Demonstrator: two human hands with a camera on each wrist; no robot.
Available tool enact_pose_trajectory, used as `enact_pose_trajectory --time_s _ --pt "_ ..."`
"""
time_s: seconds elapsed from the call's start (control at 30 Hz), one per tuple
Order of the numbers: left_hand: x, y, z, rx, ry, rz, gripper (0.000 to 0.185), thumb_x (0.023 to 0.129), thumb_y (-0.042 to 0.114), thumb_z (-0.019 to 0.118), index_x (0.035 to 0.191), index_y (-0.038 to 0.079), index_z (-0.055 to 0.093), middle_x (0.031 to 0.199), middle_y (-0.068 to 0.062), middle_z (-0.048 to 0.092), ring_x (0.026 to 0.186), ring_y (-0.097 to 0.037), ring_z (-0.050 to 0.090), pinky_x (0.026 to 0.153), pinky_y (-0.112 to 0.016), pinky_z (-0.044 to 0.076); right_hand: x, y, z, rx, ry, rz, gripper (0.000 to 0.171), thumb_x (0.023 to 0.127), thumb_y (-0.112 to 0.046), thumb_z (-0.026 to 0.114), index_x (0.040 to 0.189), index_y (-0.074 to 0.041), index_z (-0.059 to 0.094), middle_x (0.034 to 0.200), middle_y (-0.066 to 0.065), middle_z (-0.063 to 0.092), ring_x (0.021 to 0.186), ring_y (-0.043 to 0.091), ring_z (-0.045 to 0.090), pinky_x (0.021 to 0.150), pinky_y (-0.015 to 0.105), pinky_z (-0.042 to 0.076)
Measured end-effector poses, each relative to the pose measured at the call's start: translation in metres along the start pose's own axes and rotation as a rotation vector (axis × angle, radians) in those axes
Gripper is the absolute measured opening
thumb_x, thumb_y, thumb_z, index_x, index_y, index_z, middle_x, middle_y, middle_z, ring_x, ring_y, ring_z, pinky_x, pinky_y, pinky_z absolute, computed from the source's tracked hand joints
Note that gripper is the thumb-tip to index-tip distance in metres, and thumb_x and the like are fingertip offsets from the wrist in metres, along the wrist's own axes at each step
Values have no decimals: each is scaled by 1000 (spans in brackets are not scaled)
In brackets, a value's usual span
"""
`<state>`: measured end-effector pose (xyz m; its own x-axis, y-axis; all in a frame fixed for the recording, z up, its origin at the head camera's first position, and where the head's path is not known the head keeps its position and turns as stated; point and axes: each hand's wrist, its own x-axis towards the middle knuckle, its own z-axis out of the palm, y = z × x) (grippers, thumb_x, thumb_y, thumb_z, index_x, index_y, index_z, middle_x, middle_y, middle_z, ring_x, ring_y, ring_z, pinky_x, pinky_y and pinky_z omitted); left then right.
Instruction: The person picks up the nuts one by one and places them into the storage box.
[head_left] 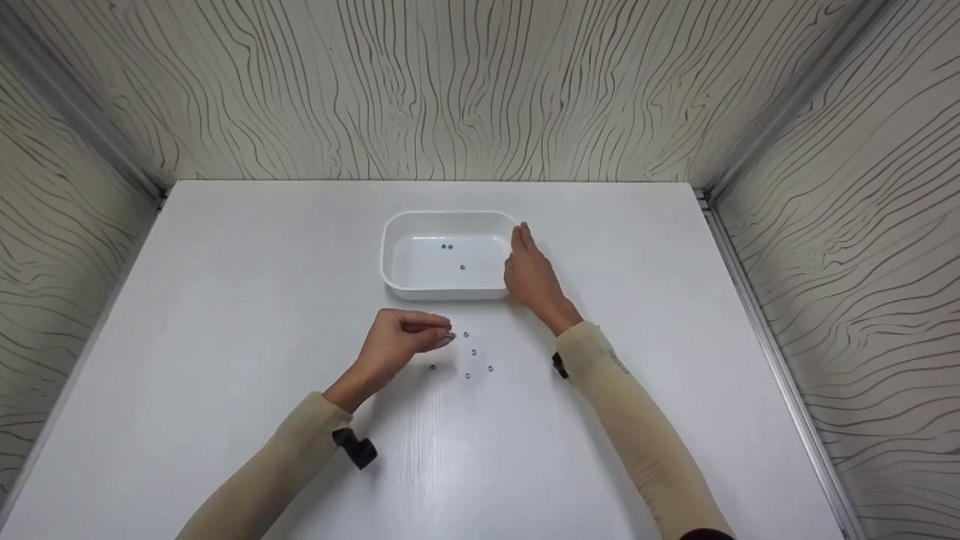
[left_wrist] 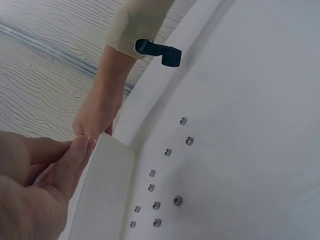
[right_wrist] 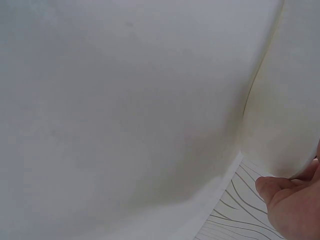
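A white tray (head_left: 386,255) sits mid-table with three small metal nuts (head_left: 462,267) inside. My right hand (head_left: 525,251) lies flat against the tray's right wall, fingers straight. The right wrist view shows only the tray wall (right_wrist: 290,100) and a bit of that hand (right_wrist: 287,205). My left hand (head_left: 446,336) hovers just in front of the tray, thumb and fingertips pinched together on what looks like a tiny nut. Several loose nuts (head_left: 474,352) lie on the table right of it. In the left wrist view the pinched left hand (left_wrist: 82,150) is beside the tray wall (left_wrist: 107,190), nuts (left_wrist: 168,152) beyond.
The white table (head_left: 225,300) is boxed in by wood-grain walls (head_left: 450,90) at the back and both sides. Black wrist straps (head_left: 356,448) sit on both sleeves.
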<state>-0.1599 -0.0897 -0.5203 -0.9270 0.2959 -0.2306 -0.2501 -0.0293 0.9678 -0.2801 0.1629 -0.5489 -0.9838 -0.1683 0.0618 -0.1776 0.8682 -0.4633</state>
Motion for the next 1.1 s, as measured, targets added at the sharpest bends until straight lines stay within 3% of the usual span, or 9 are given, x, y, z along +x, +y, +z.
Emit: enact_pose_trajectory --time_s 0.13,0.37,0.83,1.1 --pt "5 3 -3 30 25 19 25 97 -4 67 120 -12 72 121 -30 74 104 -20 80 94 -29 64 0 0 0 -7 7 -15 59 109 -8 46 160 11 25 172 29 23 156 40 37 123 46 45" --pt "14 10 -8 -9 84 23 28 98 -4 67 124 -12 70 118 -24 77 105 -22 80 94 -29 64 1 0 -1 -13 -3 -5 59 109 -9 44 161 11 24 172 28 22 157 39 35 125 46 42" --pt "32 29 -11 -99 210 46 25 95 -6 69 120 -11 73 118 -27 76 101 -20 80 94 -28 64 0 -2 0 8 -9 12 60 110 -11 44 163 8 23 173 26 21 159 37 31 130 46 35" --pt "50 37 -16 -187 295 36 28 94 -8 70 122 -13 71 131 -35 67 101 -19 80 94 -28 64 -1 -1 -2 0 -19 11 60 110 -12 42 163 8 22 174 26 20 157 38 34 128 47 37"
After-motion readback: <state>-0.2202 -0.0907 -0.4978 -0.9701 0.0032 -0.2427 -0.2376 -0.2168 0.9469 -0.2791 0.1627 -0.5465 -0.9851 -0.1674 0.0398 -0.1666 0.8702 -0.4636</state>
